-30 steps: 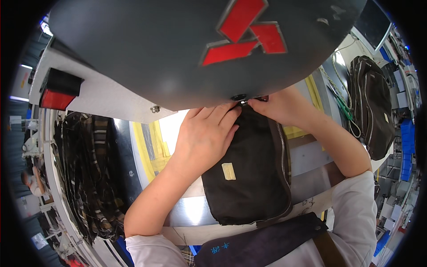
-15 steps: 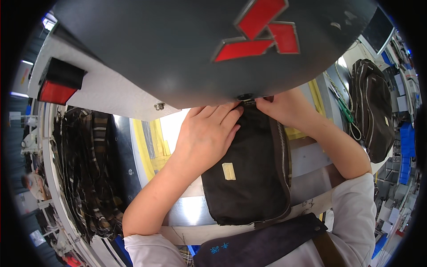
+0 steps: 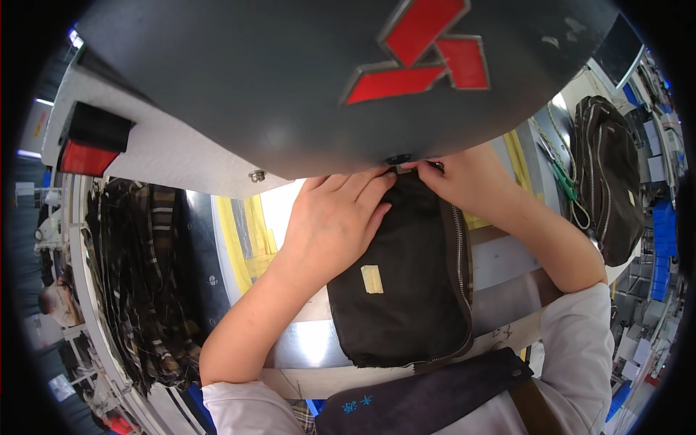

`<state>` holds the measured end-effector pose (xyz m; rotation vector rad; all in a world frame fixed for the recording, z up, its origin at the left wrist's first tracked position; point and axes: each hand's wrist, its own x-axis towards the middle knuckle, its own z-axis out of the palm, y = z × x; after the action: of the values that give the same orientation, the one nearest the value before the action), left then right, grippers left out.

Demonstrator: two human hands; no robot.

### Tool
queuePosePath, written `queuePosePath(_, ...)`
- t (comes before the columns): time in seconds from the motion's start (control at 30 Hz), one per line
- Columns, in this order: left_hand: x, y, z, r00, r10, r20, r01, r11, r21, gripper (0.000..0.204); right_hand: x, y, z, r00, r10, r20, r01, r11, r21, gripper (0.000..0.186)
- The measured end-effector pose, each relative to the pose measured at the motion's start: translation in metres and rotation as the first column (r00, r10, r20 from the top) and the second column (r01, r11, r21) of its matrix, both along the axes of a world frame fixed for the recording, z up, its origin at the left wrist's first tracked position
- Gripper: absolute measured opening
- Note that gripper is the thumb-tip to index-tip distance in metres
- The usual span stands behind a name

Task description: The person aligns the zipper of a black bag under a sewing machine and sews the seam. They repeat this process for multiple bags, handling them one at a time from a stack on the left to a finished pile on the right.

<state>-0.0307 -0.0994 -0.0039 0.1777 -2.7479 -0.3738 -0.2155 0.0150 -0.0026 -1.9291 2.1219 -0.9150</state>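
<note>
Hands (image 3: 332, 219) touch dark zippered fabric (image 3: 406, 308) at its far end.

Two grips (image 3: 335, 217) (image 3: 467, 183), one handled panel (image 3: 413, 290) and three red emblem shapes (image 3: 423, 30) (image 3: 393, 85) (image 3: 465, 62) show

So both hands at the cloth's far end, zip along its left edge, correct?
Wrong edge: the head view shows the zip along the right edge of the cloth. The left hand and right hand are at its far end, as you said.
</note>
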Motion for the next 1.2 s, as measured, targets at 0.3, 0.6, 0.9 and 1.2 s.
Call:
queuePosePath(0.3,0.0,0.0,-0.001,1.0,-0.003,-0.012,0.004,0.999,0.034,0.037,-0.002,-0.002,-0.001,0.974,0.118,-0.195,-0.148,0.978,-0.148,0.01)
queuePosePath(0.6,0.0,-0.004,0.002,1.0,-0.02,0.005,0.02,0.999,0.034,0.037,-0.009,-0.003,-0.003,0.938,0.224,-0.264,-0.272,0.949,-0.16,0.016)
queuePosePath(0.9,0.002,-0.005,-0.001,1.0,-0.029,0.01,0.028,0.999,0.036,0.038,0.002,0.016,0.001,0.855,0.245,-0.456,-0.287,0.958,-0.024,0.03)
queuePosePath(1.2,0.002,-0.006,-0.001,1.0,-0.01,-0.023,0.011,0.999,0.047,0.039,0.005,0.018,-0.001,0.859,0.225,-0.459,-0.262,0.965,-0.018,0.033)
